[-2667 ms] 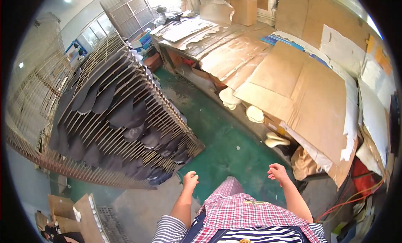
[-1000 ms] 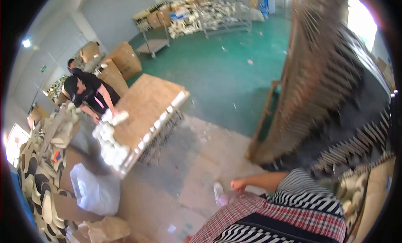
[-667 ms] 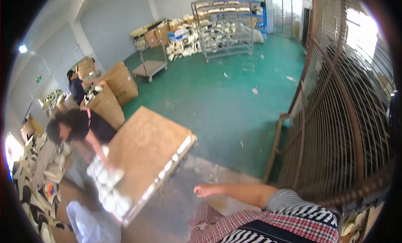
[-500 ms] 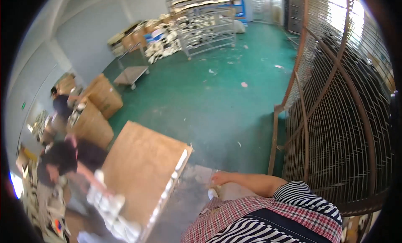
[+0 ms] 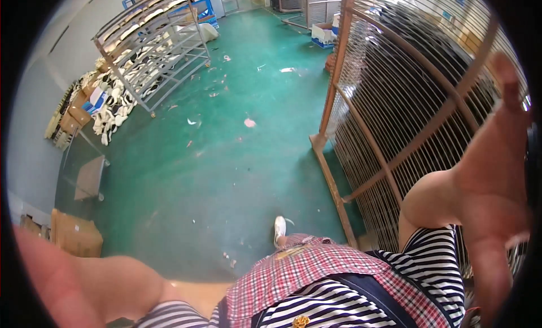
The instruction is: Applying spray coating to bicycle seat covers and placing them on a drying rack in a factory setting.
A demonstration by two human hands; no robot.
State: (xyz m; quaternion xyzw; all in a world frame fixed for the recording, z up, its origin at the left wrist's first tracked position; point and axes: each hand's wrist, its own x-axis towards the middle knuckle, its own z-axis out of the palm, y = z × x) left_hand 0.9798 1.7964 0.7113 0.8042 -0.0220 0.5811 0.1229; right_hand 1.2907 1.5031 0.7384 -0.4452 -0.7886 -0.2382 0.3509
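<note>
My right hand is raised close in front at the right edge, with one finger pointing up and the others spread apart. No object shows in its palm. Behind it stands a tall wire rack with brown metal bars and a dense stack of dark sheets inside. My left hand is raised at the lower left, large and smeared, its fingers cut off by the dark rim. Below that arm shows a strip of the light-brown board.
A grey tiered rack stands far left beside a heap of pale shoe-shaped pieces. A flat trolley and a cardboard box are along the left. Scraps lie on the green floor. White-and-blue boxes stand farther back.
The view has turned right, and the co-worker and most of the board have left it. My right hand has risen from low in front; my left arm has come into view.
</note>
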